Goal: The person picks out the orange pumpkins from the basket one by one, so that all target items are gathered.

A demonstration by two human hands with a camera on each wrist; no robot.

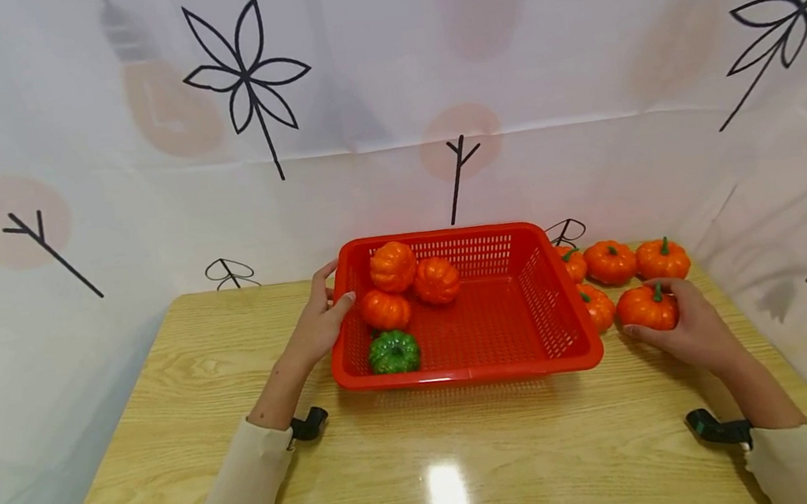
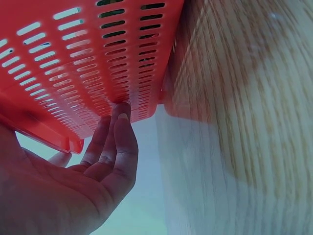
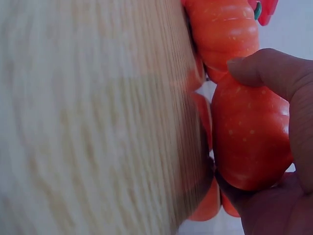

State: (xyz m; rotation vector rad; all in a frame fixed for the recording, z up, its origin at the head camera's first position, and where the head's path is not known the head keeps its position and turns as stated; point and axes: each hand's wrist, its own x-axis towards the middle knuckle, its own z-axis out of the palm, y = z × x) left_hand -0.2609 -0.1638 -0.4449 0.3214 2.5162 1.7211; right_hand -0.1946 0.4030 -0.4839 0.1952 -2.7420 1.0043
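Observation:
My left hand (image 1: 316, 328) grips the left side of a red plastic basket (image 1: 467, 374). Its thumb lies over the rim, while the fingers (image 2: 126, 142) reach along the slotted outer wall in the left wrist view. Three orange pumpkins (image 1: 437, 281) and a green pumpkin (image 1: 395, 352) sit in the basket's left part. At the right, my right hand (image 1: 696, 329) holds a small orange pumpkin (image 1: 641, 308) with a green stem. Thumb and fingers are around its sides, as the right wrist view shows with the held pumpkin (image 3: 249, 132) close to the wooden tabletop.
Several more orange pumpkins (image 1: 610, 262) stand between the basket and the table's right edge, one (image 1: 596, 308) right beside the basket wall. The wooden table (image 1: 372, 491) reaches back to a white patterned cloth (image 1: 370, 105).

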